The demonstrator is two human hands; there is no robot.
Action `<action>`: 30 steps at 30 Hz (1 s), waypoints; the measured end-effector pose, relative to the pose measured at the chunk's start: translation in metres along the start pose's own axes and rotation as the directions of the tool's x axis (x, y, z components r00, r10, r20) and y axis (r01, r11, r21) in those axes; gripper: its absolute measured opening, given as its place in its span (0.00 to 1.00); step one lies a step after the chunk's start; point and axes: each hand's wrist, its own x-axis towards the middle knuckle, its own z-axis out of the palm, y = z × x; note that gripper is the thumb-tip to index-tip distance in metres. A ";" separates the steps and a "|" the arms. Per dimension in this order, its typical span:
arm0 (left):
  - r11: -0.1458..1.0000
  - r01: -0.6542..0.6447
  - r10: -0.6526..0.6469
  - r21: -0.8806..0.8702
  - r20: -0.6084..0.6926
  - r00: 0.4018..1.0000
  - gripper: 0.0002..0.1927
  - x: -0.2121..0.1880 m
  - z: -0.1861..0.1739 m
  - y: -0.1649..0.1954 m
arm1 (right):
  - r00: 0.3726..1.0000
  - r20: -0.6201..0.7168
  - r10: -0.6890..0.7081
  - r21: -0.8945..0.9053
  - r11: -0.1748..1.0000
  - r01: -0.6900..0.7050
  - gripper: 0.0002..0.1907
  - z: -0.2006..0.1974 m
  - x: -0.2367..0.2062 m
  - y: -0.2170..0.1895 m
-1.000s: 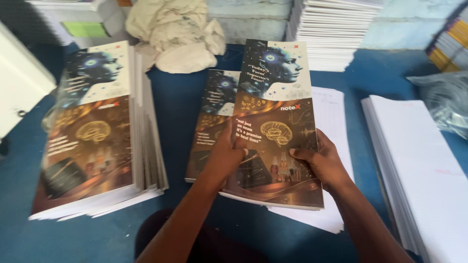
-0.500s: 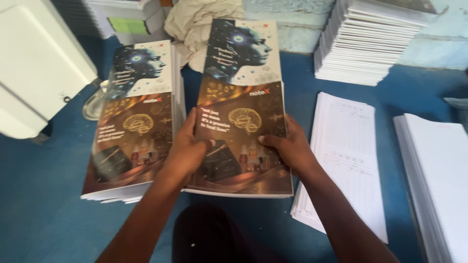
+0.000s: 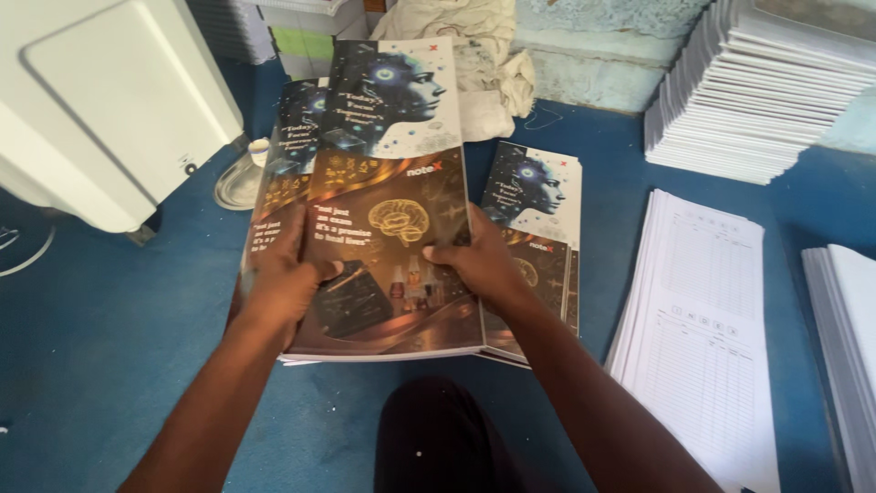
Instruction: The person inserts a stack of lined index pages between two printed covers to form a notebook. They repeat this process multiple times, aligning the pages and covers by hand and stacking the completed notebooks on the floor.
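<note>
Both my hands hold one glossy booklet (image 3: pixel 392 173) with a dark cover showing a robot face and a glowing brain. My left hand (image 3: pixel 283 283) grips its lower left edge, and my right hand (image 3: pixel 484 265) grips its lower right edge with the thumb on the cover. The booklet sits on or just above a pile of the same booklets (image 3: pixel 290 128), whose covers stick out at its left. A second pile of matching booklets (image 3: pixel 540 210) lies just to the right, partly under my right hand.
Everything rests on a blue surface (image 3: pixel 91 365). A white machine casing (image 3: pixel 119 100) fills the top left, with a clear dish (image 3: pixel 239 183) by it. Crumpled cloth (image 3: pixel 474 55) lies behind. White paper bundles (image 3: pixel 766 100), ruled sheets (image 3: pixel 712 319) and another paper stack (image 3: pixel 849 347) are at the right.
My hands lifted the booklet off the right pile and carried it left, onto or over the left pile. The view has swung left with it.
</note>
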 end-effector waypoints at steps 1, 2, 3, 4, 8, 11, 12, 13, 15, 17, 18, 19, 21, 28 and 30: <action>1.000 -0.020 0.020 0.016 -0.008 1.000 0.50 0.000 -0.005 0.002 | 1.000 0.004 -0.014 -0.023 1.000 0.014 0.32 0.007 0.004 0.001; 0.999 -0.040 0.041 0.030 -0.016 0.999 0.49 0.000 -0.012 0.004 | 0.999 0.031 -0.025 -0.015 1.000 0.025 0.32 0.013 0.008 0.003; 0.997 -0.061 0.062 0.045 -0.025 0.998 0.49 0.001 -0.018 0.006 | 0.998 0.059 -0.036 -0.007 0.999 0.037 0.32 0.019 0.012 0.004; 0.997 -0.069 0.070 0.043 -0.017 0.997 0.47 0.001 -0.024 0.007 | 0.995 0.088 -0.047 0.003 0.999 0.047 0.32 0.025 0.016 0.006; 0.993 -0.116 0.116 0.039 0.013 0.993 0.45 0.001 -0.045 0.003 | 0.992 0.123 -0.038 -0.009 0.999 0.039 0.34 0.046 0.031 0.017; 0.997 -0.077 0.077 0.023 -0.012 0.997 0.45 0.006 -0.057 0.001 | 0.988 0.152 -0.033 -0.056 0.998 0.042 0.35 0.058 0.043 0.026; 0.999 -0.050 0.051 0.014 -0.026 0.998 0.44 0.008 -0.060 0.000 | 0.986 0.162 -0.039 -0.069 0.996 0.051 0.34 0.062 0.047 0.029; 0.998 -0.053 0.054 0.020 -0.029 0.998 0.44 0.010 -0.063 -0.001 | 0.984 0.172 -0.045 -0.080 0.995 0.059 0.34 0.065 0.051 0.033; 0.998 -0.058 0.059 0.031 -0.035 0.998 0.43 0.013 -0.068 -0.002 | 0.982 0.186 -0.038 -0.102 0.993 0.058 0.36 0.070 0.057 0.040; 0.999 -0.028 0.029 0.026 -0.046 0.999 0.42 0.018 -0.071 -0.004 | 0.980 0.197 -0.030 -0.115 0.992 0.053 0.36 0.073 0.064 0.046; 1.000 -0.011 0.013 0.024 -0.053 0.998 0.42 0.020 -0.073 -0.005 | 0.979 0.203 -0.025 -0.114 0.992 0.049 0.36 0.075 0.067 0.048; 0.999 0.019 -0.017 0.037 -0.051 0.999 0.42 0.023 -0.075 -0.006 | 0.978 0.208 -0.019 -0.116 0.992 0.044 0.37 0.076 0.069 0.051; 0.995 0.079 -0.076 0.064 -0.046 0.996 0.42 0.028 -0.078 -0.007 | 0.977 0.213 -0.030 -0.143 0.988 0.062 0.36 0.079 0.070 0.056; 0.986 0.092 -0.084 0.142 -0.067 0.994 0.43 0.037 -0.078 -0.012 | 0.988 0.155 -0.009 -0.349 0.935 0.063 0.35 0.075 0.066 0.049; 0.979 0.123 -0.111 0.164 -0.083 0.990 0.44 0.041 -0.081 -0.013 | 0.990 0.140 -0.027 -0.452 0.888 0.088 0.35 0.074 0.062 0.042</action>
